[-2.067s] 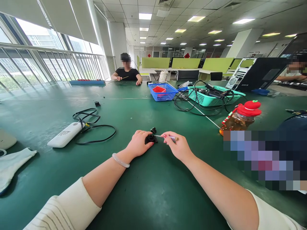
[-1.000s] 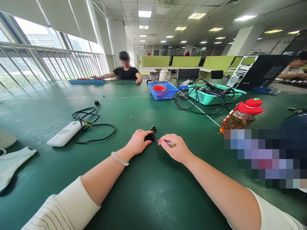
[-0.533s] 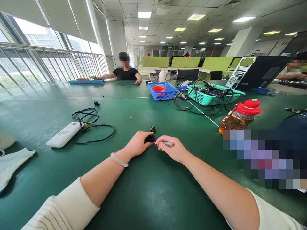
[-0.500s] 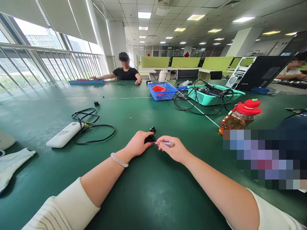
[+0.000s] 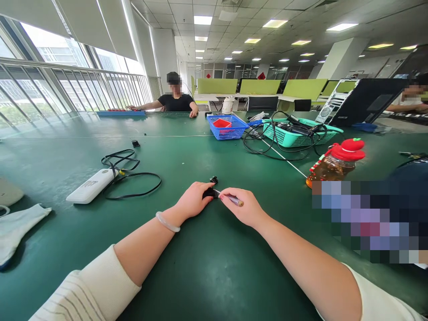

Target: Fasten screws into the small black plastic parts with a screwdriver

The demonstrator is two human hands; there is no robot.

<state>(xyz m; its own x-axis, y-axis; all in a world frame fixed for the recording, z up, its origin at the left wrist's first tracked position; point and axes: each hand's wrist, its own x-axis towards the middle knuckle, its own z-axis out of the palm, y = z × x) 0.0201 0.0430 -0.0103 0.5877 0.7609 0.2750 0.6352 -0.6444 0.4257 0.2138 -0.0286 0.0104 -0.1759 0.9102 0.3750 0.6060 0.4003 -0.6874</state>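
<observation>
Head view: left hand (image 5: 194,199) pinches small black part (image 5: 209,192) between thumb and index finger, covering much of it. Right hand (image 5: 244,206) grips slim tool (image 5: 234,200), fingers closed round handle; tip at black part, contact hard to make out. Black piece (image 5: 214,179) just beyond left fingertips.

The right hand (image 5: 245,206) tilts the slim tool (image 5: 236,200) more than 0.5 s ago, tip apparently higher; unlike 2.1 s ago, a co-worker's arm (image 5: 150,106) reaches toward the blue tray (image 5: 122,114).
</observation>
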